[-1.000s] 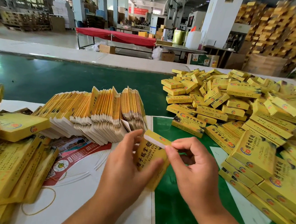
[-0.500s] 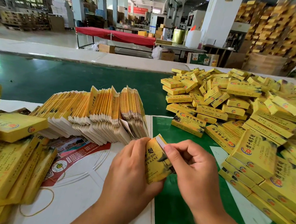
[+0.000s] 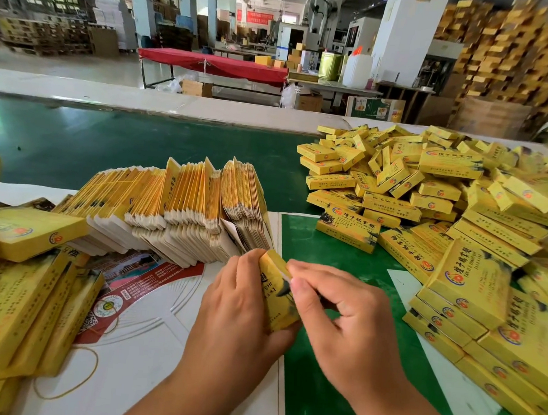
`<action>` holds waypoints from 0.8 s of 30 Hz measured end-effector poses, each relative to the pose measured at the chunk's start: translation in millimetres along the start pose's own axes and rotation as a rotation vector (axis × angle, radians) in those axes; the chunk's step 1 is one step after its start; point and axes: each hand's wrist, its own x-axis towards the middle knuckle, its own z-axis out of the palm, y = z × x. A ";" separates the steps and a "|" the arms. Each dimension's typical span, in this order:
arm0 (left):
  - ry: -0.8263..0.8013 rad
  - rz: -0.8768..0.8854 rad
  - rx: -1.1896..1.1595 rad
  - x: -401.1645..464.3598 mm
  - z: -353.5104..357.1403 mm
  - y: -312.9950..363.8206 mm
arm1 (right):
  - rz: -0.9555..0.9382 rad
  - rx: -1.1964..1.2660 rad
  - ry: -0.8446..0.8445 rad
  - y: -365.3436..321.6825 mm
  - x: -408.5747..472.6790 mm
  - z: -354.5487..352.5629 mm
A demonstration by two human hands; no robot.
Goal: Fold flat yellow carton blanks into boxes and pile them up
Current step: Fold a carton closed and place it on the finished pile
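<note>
— Where is there free room on the tabletop (image 3: 328, 389)?

— A green strip runs forward from between the two hands (image 3: 291, 312), with the fanned row of flat yellow carton blanks (image 3: 176, 200) on its left and the heap of folded yellow cardboard boxes (image 3: 429, 198) on its right.

— And the left side?

— Blocked. A stack of larger yellow boxes (image 3: 16, 302) crowds the left edge, with only white printed paper sheet (image 3: 146, 344) bare between it and the hands; a thin rubber band (image 3: 69, 384) lies there.

— Farther out?

— Behind the blanks, the dark green belt surface (image 3: 108, 150) lies open up to the pale far ledge (image 3: 144, 97).

— The right?

— The box heap reaches the near right corner, close beside the right wrist.
</note>
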 end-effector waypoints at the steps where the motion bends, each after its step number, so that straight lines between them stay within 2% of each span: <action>1: 0.007 -0.004 -0.024 0.0 -0.2 -1.2 | -0.031 -0.032 -0.010 -0.9 -0.3 1.6; 6: 0.046 -0.018 -0.161 -0.1 -0.5 -2.4 | -0.103 -0.110 -0.009 -1.6 -1.0 7.6; 11: 0.113 0.148 -0.311 2.2 -7.2 5.4 | -0.116 -0.074 0.048 3.4 5.2 -6.5; 15: 0.181 0.106 -0.427 8.1 -10.3 -1.7 | -0.084 -0.058 0.022 10.2 7.1 -12.3; 21: 0.142 0.104 -0.487 13.4 -9.2 -8.0 | 0.017 0.026 -0.049 18.2 7.6 -17.4; 24: 0.070 0.110 -0.496 9.9 -7.6 -6.7 | 0.088 0.048 -0.068 20.8 6.8 -23.7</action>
